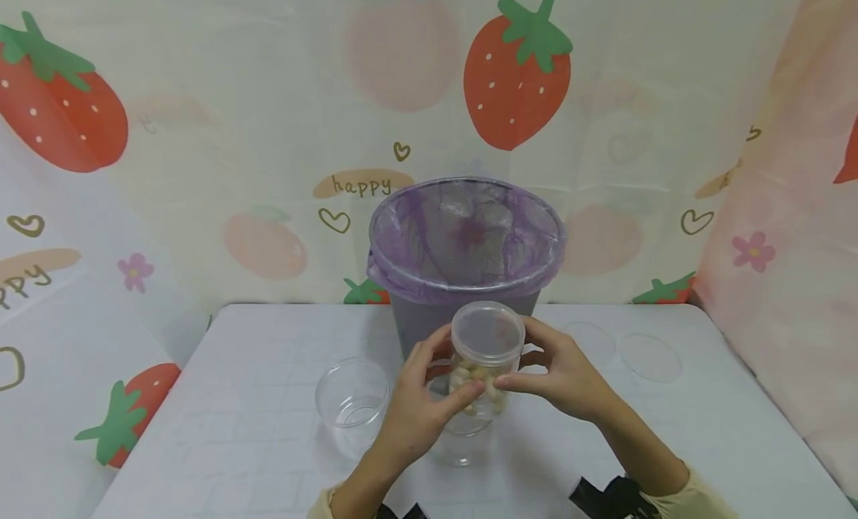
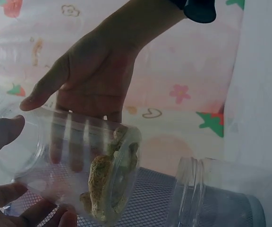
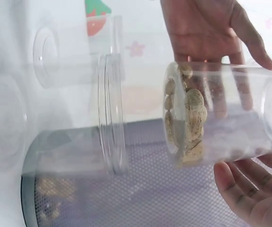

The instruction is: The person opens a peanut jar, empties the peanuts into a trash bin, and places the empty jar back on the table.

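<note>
Both hands hold a clear plastic jar (image 1: 488,363) upright above the table. A pale translucent lid (image 1: 488,331) sits on its top. Unshelled peanuts (image 3: 196,116) lie at its bottom. My left hand (image 1: 424,401) grips the jar from the left, and my right hand (image 1: 566,371) from the right, thumbs on the near side. Beneath the held jar stands an empty clear jar (image 1: 461,453), partly covered by it and the left hand. Another open, empty jar (image 1: 351,392) is left of that hand.
Behind the jars stands a grey mesh bin (image 1: 425,318) lined with a purple bag (image 1: 462,281). Two thin clear discs (image 1: 650,357) lie on the white table (image 1: 255,400) to the right. A strawberry-print cloth (image 1: 281,94) hangs behind.
</note>
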`<state>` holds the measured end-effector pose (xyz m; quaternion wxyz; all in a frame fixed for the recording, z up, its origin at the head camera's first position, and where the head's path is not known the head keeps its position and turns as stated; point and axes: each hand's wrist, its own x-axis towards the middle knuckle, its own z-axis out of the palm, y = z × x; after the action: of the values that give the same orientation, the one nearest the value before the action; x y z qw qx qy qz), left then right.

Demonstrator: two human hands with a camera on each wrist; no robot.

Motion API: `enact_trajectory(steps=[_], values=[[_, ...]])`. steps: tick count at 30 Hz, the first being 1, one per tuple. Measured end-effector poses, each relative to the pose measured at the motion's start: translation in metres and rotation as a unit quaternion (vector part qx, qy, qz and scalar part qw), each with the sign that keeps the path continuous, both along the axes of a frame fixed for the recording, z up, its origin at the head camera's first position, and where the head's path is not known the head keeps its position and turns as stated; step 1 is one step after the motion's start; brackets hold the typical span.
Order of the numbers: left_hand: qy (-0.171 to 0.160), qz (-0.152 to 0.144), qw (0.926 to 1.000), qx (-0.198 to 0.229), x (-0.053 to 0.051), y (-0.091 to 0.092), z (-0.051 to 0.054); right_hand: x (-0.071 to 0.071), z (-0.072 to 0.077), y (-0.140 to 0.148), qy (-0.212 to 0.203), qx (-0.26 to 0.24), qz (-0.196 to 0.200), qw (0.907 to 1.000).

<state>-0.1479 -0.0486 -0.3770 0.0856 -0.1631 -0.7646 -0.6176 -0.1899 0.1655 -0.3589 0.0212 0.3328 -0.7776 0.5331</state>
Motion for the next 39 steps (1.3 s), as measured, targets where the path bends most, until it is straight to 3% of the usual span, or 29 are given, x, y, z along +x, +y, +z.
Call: enact_trajectory(steps=[4, 13, 28, 39], values=[[0.004, 0.000, 1.0000, 0.003, 0.001, -0.007, -0.003, 0.002, -0.001, -0.007, -0.002, 0.002, -0.001, 1.0000], [0.035, -0.030, 0.9989, -0.011, 0.001, -0.018, -0.010, 0.006, -0.002, -0.014, 0.002, 0.013, -0.008, 0.9999], [-0.005, 0.000, 0.9977, -0.067, 0.001, -0.021, -0.007, 0.010, -0.002, -0.019, 0.005, 0.016, -0.011, 0.9998], [0.010, -0.024, 0.9985, -0.049, -0.002, -0.022, -0.011, 0.010, -0.002, -0.019, -0.013, 0.012, 0.012, 0.9998]])
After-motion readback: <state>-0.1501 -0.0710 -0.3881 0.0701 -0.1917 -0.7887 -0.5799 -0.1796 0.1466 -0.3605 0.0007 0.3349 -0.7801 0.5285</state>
